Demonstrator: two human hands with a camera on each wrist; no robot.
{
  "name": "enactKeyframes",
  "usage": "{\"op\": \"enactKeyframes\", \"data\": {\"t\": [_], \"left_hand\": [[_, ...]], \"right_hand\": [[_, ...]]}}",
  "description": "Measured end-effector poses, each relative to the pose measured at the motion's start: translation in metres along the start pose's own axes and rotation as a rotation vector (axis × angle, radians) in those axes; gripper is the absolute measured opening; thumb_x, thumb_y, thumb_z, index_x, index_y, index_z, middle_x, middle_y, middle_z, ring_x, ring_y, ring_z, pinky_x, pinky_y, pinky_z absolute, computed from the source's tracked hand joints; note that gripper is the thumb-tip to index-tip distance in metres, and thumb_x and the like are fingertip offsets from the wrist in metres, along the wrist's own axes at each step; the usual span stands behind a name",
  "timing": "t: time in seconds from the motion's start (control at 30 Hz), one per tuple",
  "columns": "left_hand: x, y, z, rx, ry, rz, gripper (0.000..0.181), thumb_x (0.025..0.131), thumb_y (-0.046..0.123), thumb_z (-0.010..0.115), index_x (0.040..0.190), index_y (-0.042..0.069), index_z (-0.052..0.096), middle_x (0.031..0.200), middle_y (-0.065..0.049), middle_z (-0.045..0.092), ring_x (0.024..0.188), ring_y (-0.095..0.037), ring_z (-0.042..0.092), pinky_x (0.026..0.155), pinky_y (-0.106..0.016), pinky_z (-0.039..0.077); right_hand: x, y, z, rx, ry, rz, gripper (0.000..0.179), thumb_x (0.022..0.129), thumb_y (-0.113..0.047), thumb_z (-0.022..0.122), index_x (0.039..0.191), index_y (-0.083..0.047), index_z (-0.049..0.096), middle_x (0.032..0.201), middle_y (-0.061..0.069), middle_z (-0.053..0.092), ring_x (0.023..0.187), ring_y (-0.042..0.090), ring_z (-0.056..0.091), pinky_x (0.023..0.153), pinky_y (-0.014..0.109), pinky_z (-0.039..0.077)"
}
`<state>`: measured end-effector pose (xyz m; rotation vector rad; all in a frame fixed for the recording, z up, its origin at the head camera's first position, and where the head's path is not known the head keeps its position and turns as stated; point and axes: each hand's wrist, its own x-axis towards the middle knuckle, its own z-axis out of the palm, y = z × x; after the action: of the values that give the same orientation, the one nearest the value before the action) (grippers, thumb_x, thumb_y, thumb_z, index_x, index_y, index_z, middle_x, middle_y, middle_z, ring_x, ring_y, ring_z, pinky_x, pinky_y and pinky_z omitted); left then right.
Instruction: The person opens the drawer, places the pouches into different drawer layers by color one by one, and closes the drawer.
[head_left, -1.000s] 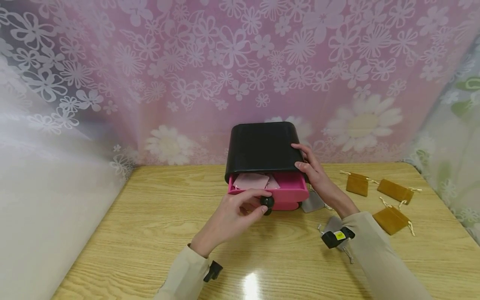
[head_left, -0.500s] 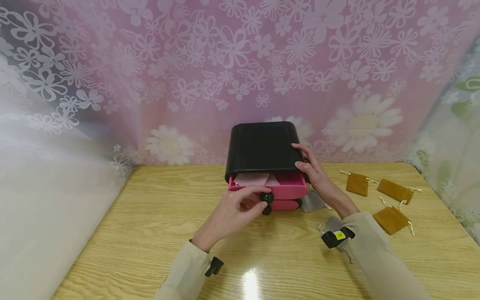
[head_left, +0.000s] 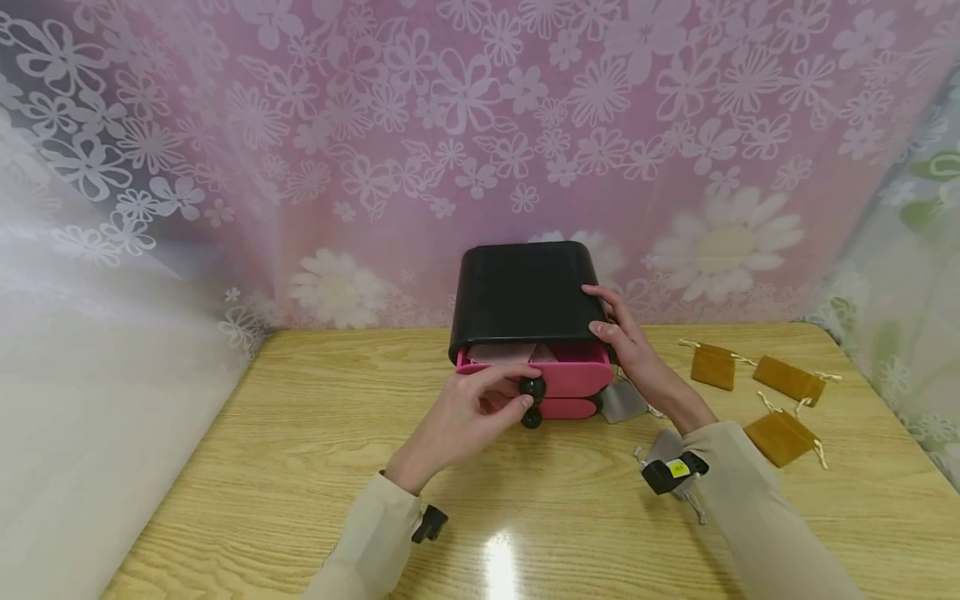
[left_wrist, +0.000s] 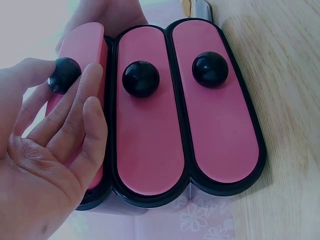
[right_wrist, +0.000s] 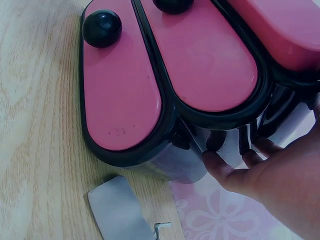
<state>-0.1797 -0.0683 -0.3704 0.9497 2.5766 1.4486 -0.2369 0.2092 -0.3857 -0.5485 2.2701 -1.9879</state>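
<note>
A small black cabinet [head_left: 525, 287] with three pink drawers stands at the back of the table. Its top drawer [head_left: 581, 377] sticks out a little, and pale pink pouches [head_left: 498, 353] show inside. My left hand [head_left: 468, 417] pinches that drawer's round black knob [left_wrist: 65, 75] between thumb and fingers. Below it, the middle drawer [left_wrist: 150, 130] and bottom drawer [left_wrist: 220, 125] sit flush in the frame. My right hand [head_left: 633, 346] rests against the cabinet's right side, fingertips on its glossy wall in the right wrist view.
To the right lie three brown drawstring pouches [head_left: 713, 368]. A grey pouch [head_left: 624, 402] is beside the cabinet's right side, and another grey pouch [head_left: 663, 450] lies partly under the right wrist. A flowered curtain [head_left: 420, 167] hangs close behind the cabinet.
The top drawer has slid further into the cabinet, with my left hand moving forward on its knob. Less of the pink pouches shows. My right hand has stayed in place.
</note>
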Motion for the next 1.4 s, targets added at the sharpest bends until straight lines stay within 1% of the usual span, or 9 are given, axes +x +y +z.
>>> {"op": "enactKeyframes", "data": {"t": [0.13,0.27,0.43,0.53,0.6,0.73,0.9,1.13,1.4], "left_hand": [[0.002,-0.001,-0.001,0.010,0.003,0.011,0.030,0.100,0.027,0.067,0.130,0.030,0.068,0.100,0.003,0.077,0.081,-0.004,0.070,0.077,-0.026,0.058],[0.004,-0.003,-0.001,0.006,-0.001,0.014,0.030,0.100,0.028,0.067,0.130,0.030,0.067,0.101,-0.002,0.078,0.081,-0.003,0.070,0.077,-0.026,0.058],[0.006,-0.005,-0.002,-0.011,-0.007,0.000,0.030,0.100,0.029,0.066,0.130,0.032,0.066,0.101,-0.003,0.078,0.084,-0.008,0.072,0.078,-0.027,0.058],[0.008,-0.006,-0.002,-0.026,-0.009,-0.001,0.030,0.100,0.026,0.066,0.130,0.031,0.066,0.099,-0.004,0.077,0.084,-0.015,0.074,0.077,-0.028,0.058],[0.009,-0.007,-0.002,-0.026,-0.007,0.000,0.030,0.100,0.025,0.066,0.130,0.030,0.067,0.098,-0.005,0.077,0.082,-0.016,0.074,0.076,-0.029,0.058],[0.012,-0.008,-0.002,-0.016,-0.003,0.001,0.030,0.100,0.025,0.066,0.129,0.030,0.067,0.097,-0.004,0.077,0.079,-0.011,0.072,0.075,-0.028,0.058],[0.014,-0.010,-0.002,-0.021,0.002,-0.001,0.030,0.100,0.024,0.066,0.129,0.030,0.067,0.099,0.001,0.076,0.082,-0.011,0.072,0.076,-0.029,0.058],[0.018,-0.012,-0.003,-0.007,0.014,-0.005,0.030,0.100,0.026,0.066,0.130,0.033,0.066,0.101,0.007,0.075,0.084,-0.004,0.070,0.079,-0.028,0.058],[0.020,-0.012,-0.003,-0.021,0.016,-0.004,0.030,0.100,0.026,0.066,0.129,0.033,0.066,0.102,0.007,0.075,0.085,-0.009,0.072,0.079,-0.029,0.058]], "right_hand": [[0.001,0.000,0.000,0.003,0.000,0.001,0.055,0.109,-0.024,0.034,0.161,-0.030,0.021,0.159,0.020,0.025,0.123,0.015,0.054,0.091,0.020,0.054],[0.001,0.000,0.000,0.008,-0.005,0.002,0.054,0.109,-0.023,0.034,0.161,-0.030,0.021,0.161,0.019,0.023,0.132,0.028,0.048,0.093,0.018,0.052],[0.000,0.000,0.000,0.007,-0.007,0.004,0.055,0.109,-0.024,0.033,0.161,-0.030,0.020,0.161,0.020,0.021,0.138,0.040,0.040,0.094,0.016,0.050],[0.000,0.000,0.000,0.001,-0.006,0.007,0.055,0.109,-0.024,0.033,0.162,-0.030,0.019,0.162,0.020,0.020,0.139,0.042,0.040,0.093,0.016,0.050],[0.000,0.000,0.000,-0.002,-0.004,0.008,0.055,0.109,-0.024,0.034,0.162,-0.030,0.019,0.163,0.020,0.020,0.139,0.042,0.040,0.093,0.016,0.050],[-0.001,0.000,0.000,-0.002,-0.005,0.009,0.055,0.109,-0.025,0.034,0.162,-0.029,0.019,0.165,0.019,0.018,0.141,0.044,0.038,0.093,0.016,0.050],[-0.002,0.000,0.000,-0.003,-0.009,0.010,0.055,0.109,-0.025,0.033,0.162,-0.030,0.019,0.168,0.017,0.015,0.145,0.044,0.035,0.094,0.014,0.048],[-0.001,-0.001,0.000,0.002,-0.006,0.011,0.055,0.109,-0.025,0.033,0.162,-0.030,0.019,0.168,0.017,0.015,0.144,0.043,0.035,0.093,0.016,0.049],[-0.002,-0.001,0.000,0.012,-0.007,0.010,0.055,0.109,-0.024,0.033,0.161,-0.031,0.020,0.166,0.017,0.016,0.142,0.040,0.037,0.092,0.018,0.051]]}}
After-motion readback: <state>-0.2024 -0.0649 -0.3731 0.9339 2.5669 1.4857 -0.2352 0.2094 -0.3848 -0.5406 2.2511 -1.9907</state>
